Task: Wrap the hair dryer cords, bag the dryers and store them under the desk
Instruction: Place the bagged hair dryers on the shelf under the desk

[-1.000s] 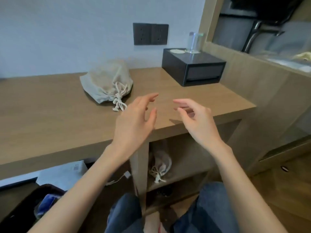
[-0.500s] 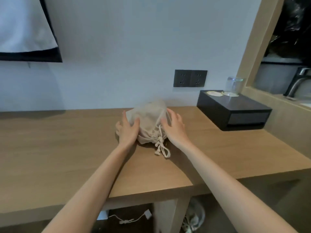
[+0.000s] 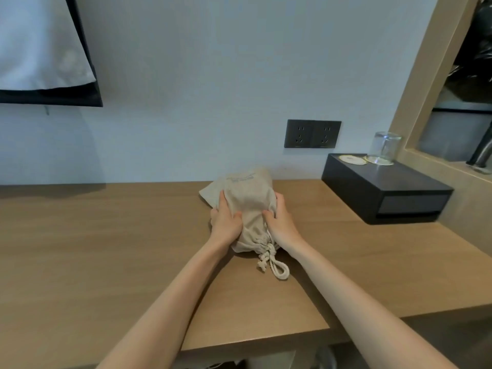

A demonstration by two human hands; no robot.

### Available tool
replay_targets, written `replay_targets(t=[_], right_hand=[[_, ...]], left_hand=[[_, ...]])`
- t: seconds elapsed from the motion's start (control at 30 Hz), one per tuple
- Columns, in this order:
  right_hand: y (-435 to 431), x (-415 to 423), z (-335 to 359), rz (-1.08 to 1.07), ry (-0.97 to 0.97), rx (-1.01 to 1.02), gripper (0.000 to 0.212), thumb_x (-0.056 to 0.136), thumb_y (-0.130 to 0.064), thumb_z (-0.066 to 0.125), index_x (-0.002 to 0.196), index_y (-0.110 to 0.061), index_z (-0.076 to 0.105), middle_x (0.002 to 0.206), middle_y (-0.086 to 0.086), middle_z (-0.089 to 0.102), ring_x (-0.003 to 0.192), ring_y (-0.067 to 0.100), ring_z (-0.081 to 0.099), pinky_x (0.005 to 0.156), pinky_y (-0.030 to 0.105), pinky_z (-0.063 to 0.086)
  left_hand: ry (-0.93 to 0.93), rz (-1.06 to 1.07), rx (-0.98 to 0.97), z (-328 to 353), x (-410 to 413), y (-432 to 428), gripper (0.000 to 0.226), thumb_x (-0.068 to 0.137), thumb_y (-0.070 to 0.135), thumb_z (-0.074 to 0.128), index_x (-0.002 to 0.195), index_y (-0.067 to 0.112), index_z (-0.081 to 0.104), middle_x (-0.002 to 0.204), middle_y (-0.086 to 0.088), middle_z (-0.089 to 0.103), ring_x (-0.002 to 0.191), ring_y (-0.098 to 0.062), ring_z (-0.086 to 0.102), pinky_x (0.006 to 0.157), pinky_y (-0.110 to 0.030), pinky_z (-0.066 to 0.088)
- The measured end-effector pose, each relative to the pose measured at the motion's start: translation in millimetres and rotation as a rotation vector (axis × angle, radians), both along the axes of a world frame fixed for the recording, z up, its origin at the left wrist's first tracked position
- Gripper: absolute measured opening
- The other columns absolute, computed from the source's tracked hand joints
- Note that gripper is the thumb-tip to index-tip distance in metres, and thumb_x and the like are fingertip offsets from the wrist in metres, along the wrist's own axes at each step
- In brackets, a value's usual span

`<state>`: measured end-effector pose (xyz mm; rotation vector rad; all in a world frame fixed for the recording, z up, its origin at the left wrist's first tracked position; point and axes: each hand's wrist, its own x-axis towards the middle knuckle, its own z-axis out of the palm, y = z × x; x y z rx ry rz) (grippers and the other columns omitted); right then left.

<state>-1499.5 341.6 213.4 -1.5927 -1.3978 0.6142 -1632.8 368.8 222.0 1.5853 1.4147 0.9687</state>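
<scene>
A beige drawstring bag (image 3: 247, 198) lies on the wooden desk (image 3: 106, 249), its tied cord (image 3: 273, 262) trailing toward me. The bag is cinched closed and bulges; what is inside is hidden. My left hand (image 3: 225, 222) grips the bag's left side, fingers wrapped around the cloth. My right hand (image 3: 281, 222) grips its right side the same way, thumb pressed into the fabric near the neck.
A black box (image 3: 386, 193) stands at the desk's right, with a glass (image 3: 384, 151) and coasters on top. A double wall socket (image 3: 312, 133) sits behind the bag. A wooden partition rises at the far right. A dark-framed screen hangs top left.
Both hands reached forward from the desk's front edge to the bag and closed around its sides. The view rose from the shelf under the desk to the desk top.
</scene>
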Motion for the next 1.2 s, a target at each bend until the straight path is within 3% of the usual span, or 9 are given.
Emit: replay_targets(t=[0.17,0.27,0.33,0.53,0.7,0.83,1.0,1.13,1.2], right_hand=[[-34.5,20.7,3.8,0.051,-0.057,-0.021,0.034,0.095,-0.023,0.043,0.123,-0.037,0.029,0.122,-0.004,0.053,0.119,0.029,0.045,0.102,0.051,0.036],[-65.6,32.9,13.7,0.108,-0.095,-0.135,0.029,0.097,-0.033,0.043,0.121,-0.032,0.027,0.121,-0.002,0.047,0.126,0.027,0.03,0.105,0.045,0.03],[-81.6,40.0,24.4,0.125,-0.123,-0.223,0.041,0.095,-0.052,0.04,0.127,-0.032,0.025,0.13,0.0,0.042,0.133,0.027,0.022,0.104,0.046,0.027],[-57.2,37.1,42.7,0.019,-0.084,-0.142,0.061,0.086,-0.07,0.035,0.137,-0.039,0.022,0.148,0.008,0.031,0.137,0.035,0.027,0.112,0.051,0.022],[-46.1,23.2,26.9,0.046,0.011,-0.107,0.069,0.087,-0.069,0.035,0.146,-0.036,0.022,0.152,-0.001,0.034,0.139,0.028,0.03,0.114,0.05,0.022],[-62.8,24.0,23.9,0.064,0.121,-0.047,0.069,0.084,-0.069,0.04,0.145,-0.038,0.03,0.151,-0.007,0.036,0.138,0.021,0.032,0.114,0.046,0.027],[-98.2,35.7,17.3,0.017,0.176,0.046,0.053,0.094,-0.05,0.045,0.144,-0.034,0.033,0.15,-0.007,0.036,0.137,0.015,0.033,0.113,0.042,0.029],[-141.0,52.4,12.4,-0.069,0.248,0.109,0.049,0.094,-0.051,0.045,0.14,-0.04,0.034,0.145,-0.01,0.041,0.13,0.014,0.041,0.108,0.044,0.037],[-165.7,61.8,11.3,-0.107,0.27,0.166,0.046,0.093,-0.052,0.047,0.137,-0.042,0.036,0.139,-0.011,0.045,0.124,0.013,0.045,0.105,0.045,0.041]], left_hand=[[0.026,-0.102,-0.025,2.8,-6.8,-29.4,0.068,0.089,0.02,0.056,0.147,0.015,0.02,0.143,-0.016,0.034,0.128,-0.03,0.04,0.106,-0.041,0.037],[0.003,-0.118,0.001,1.9,-10.3,-51.8,0.068,0.081,0.044,0.06,0.137,0.017,0.033,0.135,-0.012,0.043,0.121,-0.027,0.047,0.102,-0.044,0.042],[0.005,-0.092,0.024,2.1,-9.2,-64.7,0.071,0.08,0.06,0.051,0.139,0.023,0.035,0.138,-0.011,0.041,0.126,-0.028,0.043,0.106,-0.045,0.037],[-0.084,0.129,0.013,12.8,-0.2,-67.4,0.063,0.093,0.051,0.042,0.148,0.036,0.018,0.153,-0.013,0.014,0.14,-0.035,0.019,0.112,-0.043,0.019],[-0.185,0.055,-0.039,13.8,9.9,-67.4,0.07,0.083,0.054,0.041,0.146,0.024,0.031,0.149,-0.006,0.037,0.136,-0.028,0.035,0.112,-0.047,0.028],[-0.215,-0.024,0.051,13.7,18.1,-83.5,0.042,0.094,0.033,0.035,0.128,0.015,0.054,0.128,-0.001,0.058,0.117,-0.019,0.054,0.101,-0.045,0.043],[-0.241,-0.038,0.069,12.9,30.3,-113.4,0.048,0.084,0.044,0.038,0.121,0.021,0.06,0.12,0.003,0.064,0.112,-0.018,0.058,0.097,-0.047,0.046],[-0.298,-0.114,0.148,22.3,47.5,-147.0,0.03,0.09,0.035,0.047,0.111,0.023,0.065,0.109,0.01,0.067,0.105,-0.01,0.061,0.096,-0.043,0.048],[-0.323,-0.154,0.184,25.5,58.5,-164.0,0.035,0.09,0.036,0.051,0.121,0.022,0.062,0.118,0.01,0.065,0.112,-0.008,0.058,0.1,-0.04,0.046]])
